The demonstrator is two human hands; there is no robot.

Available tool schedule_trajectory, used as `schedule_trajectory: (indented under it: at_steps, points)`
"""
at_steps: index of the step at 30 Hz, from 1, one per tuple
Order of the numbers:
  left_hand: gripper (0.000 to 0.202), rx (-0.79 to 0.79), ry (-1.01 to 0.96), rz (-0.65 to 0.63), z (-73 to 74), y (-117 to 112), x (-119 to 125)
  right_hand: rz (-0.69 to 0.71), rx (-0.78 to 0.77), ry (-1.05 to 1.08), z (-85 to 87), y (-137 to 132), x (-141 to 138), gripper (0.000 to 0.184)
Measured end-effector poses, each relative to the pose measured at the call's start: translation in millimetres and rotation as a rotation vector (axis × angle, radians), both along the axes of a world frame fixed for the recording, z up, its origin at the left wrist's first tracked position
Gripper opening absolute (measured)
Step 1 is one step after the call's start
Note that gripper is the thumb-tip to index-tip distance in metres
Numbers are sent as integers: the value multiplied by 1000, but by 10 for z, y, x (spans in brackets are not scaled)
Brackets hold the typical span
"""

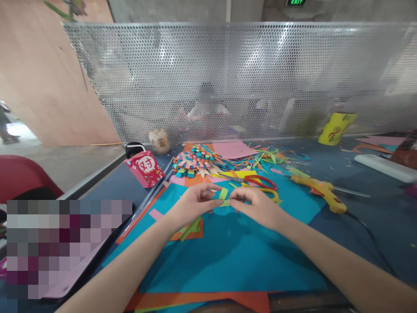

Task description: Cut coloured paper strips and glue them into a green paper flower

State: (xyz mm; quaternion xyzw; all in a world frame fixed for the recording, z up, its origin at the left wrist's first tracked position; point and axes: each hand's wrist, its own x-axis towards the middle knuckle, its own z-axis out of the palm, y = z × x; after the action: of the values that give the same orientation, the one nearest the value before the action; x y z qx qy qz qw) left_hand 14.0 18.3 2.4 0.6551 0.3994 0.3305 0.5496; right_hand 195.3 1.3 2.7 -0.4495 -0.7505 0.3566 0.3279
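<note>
Head view, near edge: orange sheet [195, 300] pokes out under big blue sheet [234, 265]; blue = work surface, covers mid-table.
Loose strips: few green strips [191, 228] on small orange piece [199, 234], just by L wrist. Sleeveless forearm could drag them, I'd guess, if L arm shifts.
L hand [195, 202]: narrow pinch, thumb + fingers on green strip [223, 194].
R hand [257, 206]: narrow too, thumb + index at strip's lower R end.
Strip posn: btwn both sets of fingertips, over blue sheet. Looks bent; one pc or two, can't tell.
Strip risk: small & prob. flimsy; uneven pull could crease or tear it, loose pinch could drop it.
Scissors [256, 177]: red + yellow loops, just beyond R hand; one pr or two, can't tell. R knuckles could knock them.
Glue gun [317, 190]: on its side, R of scissors, nozzle twd hands. Hot or not, can't tell; if hot, careless R reach = burn. Cord [368, 230] snag could swing it.
Fringed pile [195, 161]: multicolour, beyond L hand; flattens if leaned on, likely.
Drink carton [145, 168]: L of pile, tilted, straw in. Tip = wet paper, if any liquid inside.
Far: mesh screen [228, 56]; person [206, 111] behind, blurred.
</note>
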Motion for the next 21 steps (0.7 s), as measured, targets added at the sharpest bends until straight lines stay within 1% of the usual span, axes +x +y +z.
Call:
schedule_trajectory:
  at_steps: [3, 6, 9, 15, 18, 21]
  points:
    - [38, -58, -25, -32, -3, -8, -7, -19, 15, 77, -1, -5, 1, 15]
    - [39, -77, -54, -59, 11, -26, -12, -28, -9, 160, -14, 3, 3, 18]
    - [39, -68, -78, -12, 25, -28, -12, -34, 9, 190, -29, 10, 8, 17]
    - [37, -50, -104, 133, 38, -13, 11, -63, 159, 50, -25, -18, 3, 11]
    - [37, -69, -94, 132, 48, -26, 32, -101, 233, -28, -16, -41, -14, 10]
    - [38, -93, -101, 107, 50, -36, 55, -123, 273, -64, -12, -52, -28, 11]
